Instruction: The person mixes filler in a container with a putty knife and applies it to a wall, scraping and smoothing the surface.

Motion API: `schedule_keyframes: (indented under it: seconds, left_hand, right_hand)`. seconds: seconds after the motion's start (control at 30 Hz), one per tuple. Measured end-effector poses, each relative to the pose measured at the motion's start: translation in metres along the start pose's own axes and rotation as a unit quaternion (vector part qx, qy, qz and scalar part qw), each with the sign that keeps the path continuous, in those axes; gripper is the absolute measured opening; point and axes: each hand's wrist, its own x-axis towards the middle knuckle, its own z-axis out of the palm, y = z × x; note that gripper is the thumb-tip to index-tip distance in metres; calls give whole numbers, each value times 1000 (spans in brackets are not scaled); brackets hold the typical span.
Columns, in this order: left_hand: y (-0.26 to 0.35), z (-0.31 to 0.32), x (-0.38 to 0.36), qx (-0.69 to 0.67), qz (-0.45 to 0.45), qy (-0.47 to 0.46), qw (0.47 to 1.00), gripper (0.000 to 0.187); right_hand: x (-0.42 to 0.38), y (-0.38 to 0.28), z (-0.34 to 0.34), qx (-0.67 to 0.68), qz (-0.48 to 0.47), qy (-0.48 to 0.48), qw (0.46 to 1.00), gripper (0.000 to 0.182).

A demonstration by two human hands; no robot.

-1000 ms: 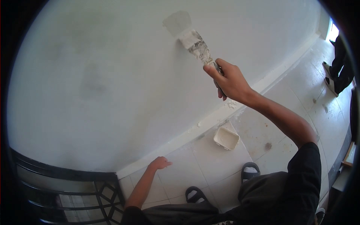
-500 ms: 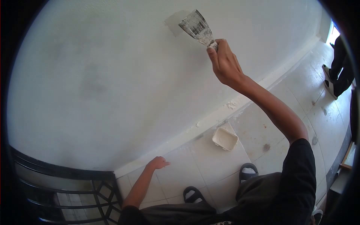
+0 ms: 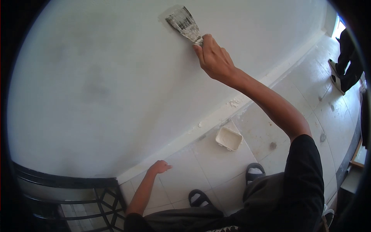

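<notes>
My right hand (image 3: 216, 58) is closed round the handle of a putty knife (image 3: 184, 25), raised at the upper part of the white wall (image 3: 116, 96). The wide metal blade lies against or very near the wall and is smeared with pale filler and dark streaks. Around the blade's far end shows a greyish patch (image 3: 164, 17). Low by my side, my left hand (image 3: 158, 167) hangs near the foot of the wall, loosely bent with one finger standing apart and nothing visible in it. Between the hands, a small white tub (image 3: 229, 139) with cream-coloured filler sits on the tiled floor.
A dark metal grille (image 3: 65, 189) stands at lower left. White crumbs (image 3: 234, 103) lie along the skirting ledge (image 3: 174, 145). My sandalled feet are on the tiles (image 3: 201, 166). Another person's legs (image 3: 348, 62) are at far right, above a wood-framed object (image 3: 359, 154).
My right hand and the putty knife have moved left and slightly up along the wall. My left hand stays low, nearly unmoved. The whole view has shifted slightly.
</notes>
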Motion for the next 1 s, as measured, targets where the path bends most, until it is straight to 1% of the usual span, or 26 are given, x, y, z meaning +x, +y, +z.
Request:
schedule_keyframes:
  seconds: [0.07,0.2,0.27,0.43,0.6,0.67,0.77,0.87,1.0]
  left_hand:
    - [4,-3,-4,-9,1,-2,1000,59]
    - [4,-8,-4,-10,2,8,1000,57]
    - [7,-11,-8,-18,3,10,1000,57]
    - [1,-11,-6,-14,13,18,1000,60]
    - [-3,-6,-9,-13,5,29,999,59]
    - [-5,-5,-6,-6,8,28,1000,59]
    - [4,-12,-11,-10,7,24,1000,59]
    - [9,-15,-14,-20,2,22,1000,58]
    - [2,-9,-10,-9,14,32,999,58]
  right_hand:
    - [1,-2,-1,-29,1,-7,1000,38]
    - [0,-2,-4,-22,0,-14,1000,38]
    - [-2,0,-4,-9,18,-36,999,37]
    - [-15,6,-9,21,-8,-17,1000,36]
    - [-7,-8,-25,36,-18,-10,999,36]
    - [1,-14,-29,38,7,-38,999,37]
    - [0,-7,-23,26,18,-64,997,38]
    - [-17,7,-12,17,-9,-34,999,38]
    - [-13,6,-17,10,-26,-19,999,38]
